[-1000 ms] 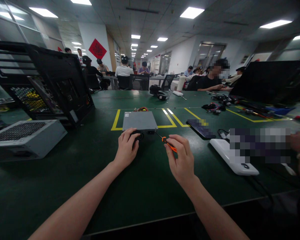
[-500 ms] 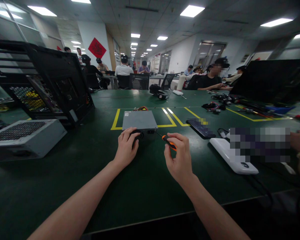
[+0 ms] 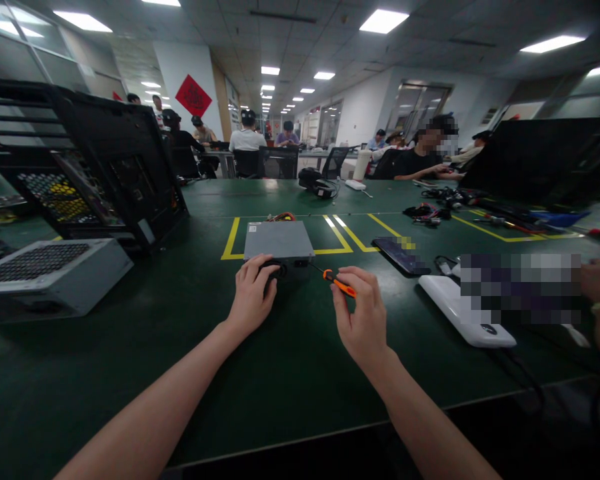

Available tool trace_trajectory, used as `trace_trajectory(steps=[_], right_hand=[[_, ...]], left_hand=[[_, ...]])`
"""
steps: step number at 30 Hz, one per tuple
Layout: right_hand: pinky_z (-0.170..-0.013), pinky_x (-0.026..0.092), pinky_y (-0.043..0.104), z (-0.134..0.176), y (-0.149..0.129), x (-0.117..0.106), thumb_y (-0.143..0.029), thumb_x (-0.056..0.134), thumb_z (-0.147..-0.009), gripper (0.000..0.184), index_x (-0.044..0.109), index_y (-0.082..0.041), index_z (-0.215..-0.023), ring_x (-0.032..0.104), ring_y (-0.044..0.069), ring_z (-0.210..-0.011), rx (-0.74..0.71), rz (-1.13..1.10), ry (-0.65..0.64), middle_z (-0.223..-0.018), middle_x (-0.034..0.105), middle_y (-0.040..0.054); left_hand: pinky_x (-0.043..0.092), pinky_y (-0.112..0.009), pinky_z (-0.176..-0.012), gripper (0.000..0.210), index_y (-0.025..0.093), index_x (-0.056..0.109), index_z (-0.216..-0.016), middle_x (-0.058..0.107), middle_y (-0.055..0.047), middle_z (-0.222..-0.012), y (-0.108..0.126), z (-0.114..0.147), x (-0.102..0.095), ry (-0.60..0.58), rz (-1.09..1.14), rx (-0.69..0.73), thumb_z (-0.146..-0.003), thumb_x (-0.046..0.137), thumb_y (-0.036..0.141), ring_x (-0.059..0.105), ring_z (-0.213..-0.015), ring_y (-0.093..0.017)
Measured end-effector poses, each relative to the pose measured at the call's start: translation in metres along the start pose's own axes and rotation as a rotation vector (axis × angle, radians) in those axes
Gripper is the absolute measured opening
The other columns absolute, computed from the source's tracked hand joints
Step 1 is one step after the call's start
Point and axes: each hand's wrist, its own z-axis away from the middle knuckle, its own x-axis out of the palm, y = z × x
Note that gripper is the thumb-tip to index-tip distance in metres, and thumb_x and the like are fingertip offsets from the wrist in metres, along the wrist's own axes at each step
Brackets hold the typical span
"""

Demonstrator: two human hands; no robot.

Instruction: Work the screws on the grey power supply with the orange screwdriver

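1 small white label [image 3: 253, 227] on the gray power supply [image 3: 283, 241] is too tiny to read. The unit lies on the bench [image 3: 275, 400]. The left hand [image 3: 253, 293], half curled, touches its near edge; whether it grips, I cannot tell. The right hand [image 3: 364, 313] pinches an orange-black screwdriver [image 3: 337, 281].

No text can be read: the small label [image 3: 253, 227] on the grey box [image 3: 280, 243] and the red diamond sign [image 3: 193, 96] on the pillar [image 3: 168, 67] are too unclear.
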Motion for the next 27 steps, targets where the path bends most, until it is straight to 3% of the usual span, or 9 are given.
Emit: trace_trajectory(steps=[3, 7, 21, 27], right_hand=[[-0.083, 0.047, 0.043, 0.0002, 0.0003, 0.0002, -0.007, 0.047, -0.080, 0.038, 0.037, -0.022, -0.113, 0.049, 0.022, -0.104, 0.015, -0.051, 0.022, -0.110, 0.046, 0.0105], [-0.081, 0.048, 0.042, 0.0005, 0.0014, -0.0001, -0.010, 0.052, -0.079, 0.033, 0.042, -0.023, -0.107, 0.052, 0.021, -0.097, -0.008, 0.004, -0.026, -0.104, 0.051, 0.0081], [-0.083, 0.048, 0.042, 0.0000, 0.0008, -0.0006, -0.008, 0.048, -0.080, 0.034, 0.042, -0.022, -0.110, 0.051, 0.021, -0.102, 0.014, -0.032, 0.047, -0.108, 0.050, 0.0101], [-0.080, 0.048, 0.042, -0.0004, 0.0015, -0.0008, -0.011, 0.051, -0.080, 0.030, 0.044, -0.024, -0.106, 0.053, 0.021, -0.097, -0.010, 0.010, 0.011, -0.103, 0.053, 0.0078]], left_hand=[[0.034, -0.043, -0.098, 0.028, 0.022, 0.051, -0.108, 0.047, -0.008, -0.125, 0.0005, 0.0000, 0.0000, -0.003, 0.002, -0.001, -0.082, 0.046, 0.015, 0.037, -0.120, -0.023], [0.034, -0.043, -0.097, 0.028, 0.022, 0.051, -0.108, 0.047, -0.007, -0.124, 0.0001, 0.0003, 0.0009, 0.000, -0.002, -0.008, -0.082, 0.045, 0.015, 0.038, -0.120, -0.022], [0.034, -0.043, -0.097, 0.028, 0.022, 0.050, -0.109, 0.046, -0.008, -0.125, 0.0014, -0.0001, -0.0015, -0.019, 0.002, -0.007, -0.082, 0.045, 0.015, 0.037, -0.120, -0.023], [0.034, -0.044, -0.097, 0.029, 0.023, 0.051, -0.109, 0.046, -0.008, -0.125, -0.0006, 0.0008, 0.0004, -0.009, 0.001, -0.010, -0.082, 0.045, 0.015, 0.037, -0.120, -0.023]])
